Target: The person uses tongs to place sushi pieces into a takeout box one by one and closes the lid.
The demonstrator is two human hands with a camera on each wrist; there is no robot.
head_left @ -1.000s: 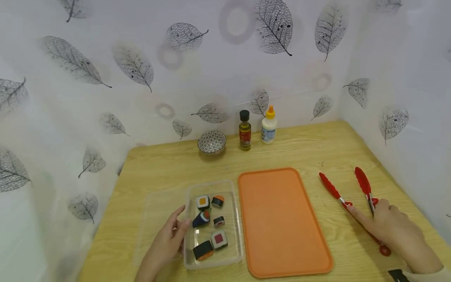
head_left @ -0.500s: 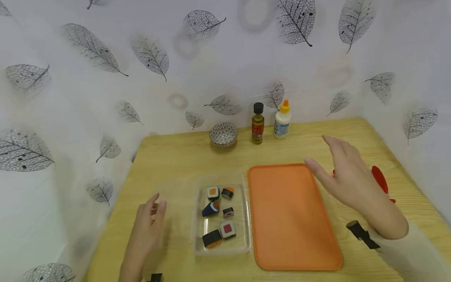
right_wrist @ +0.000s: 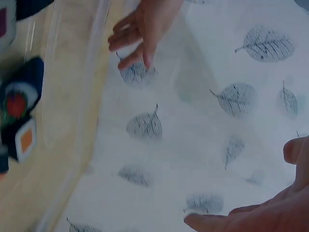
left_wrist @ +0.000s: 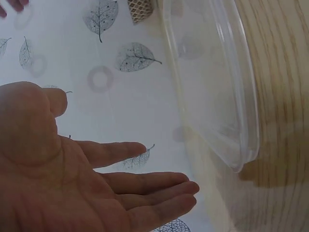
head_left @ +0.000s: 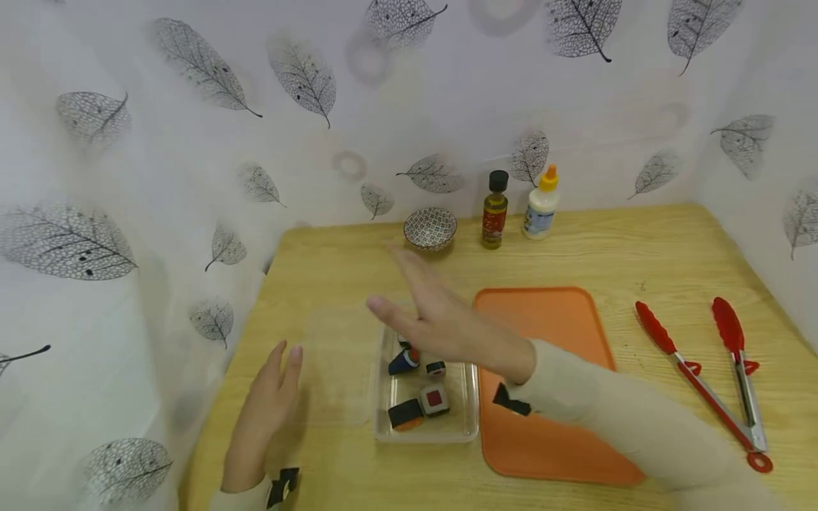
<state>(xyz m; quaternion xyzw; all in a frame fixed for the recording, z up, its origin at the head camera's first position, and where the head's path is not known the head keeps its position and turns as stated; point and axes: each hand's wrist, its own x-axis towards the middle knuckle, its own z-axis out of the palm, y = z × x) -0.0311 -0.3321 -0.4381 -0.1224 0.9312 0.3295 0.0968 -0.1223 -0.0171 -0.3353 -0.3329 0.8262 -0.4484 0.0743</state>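
Observation:
My right hand [head_left: 441,312] passes through the air over a clear plastic box [head_left: 469,419], fingers extended and holding nothing; it hides the box's far end. Inside lie several toy sushi pieces: a cone-shaped hand roll [head_left: 404,362], a square roll with a dark red centre [head_left: 435,399], a black-banded piece [head_left: 405,414] and a small roll [head_left: 436,368]. My left hand [head_left: 265,397] hovers left of a flat, clear plastic lid [head_left: 335,376], its fingers loose and palm bare in the left wrist view. The right wrist view also shows an orange-centred square roll [right_wrist: 26,141].
An orange tray [head_left: 543,447] lies right of the box, partly beneath my right sleeve. Red-tipped tongs [head_left: 716,397] rest spread at the far right. A patterned bowl [head_left: 430,228], a dark-capped bottle [head_left: 494,213] and a yellow-capped white bottle [head_left: 541,206] stand along the back.
My right hand has left the tongs and swept left across the tray to above the box. My left hand has come away from the box's left edge. The head view has shifted.

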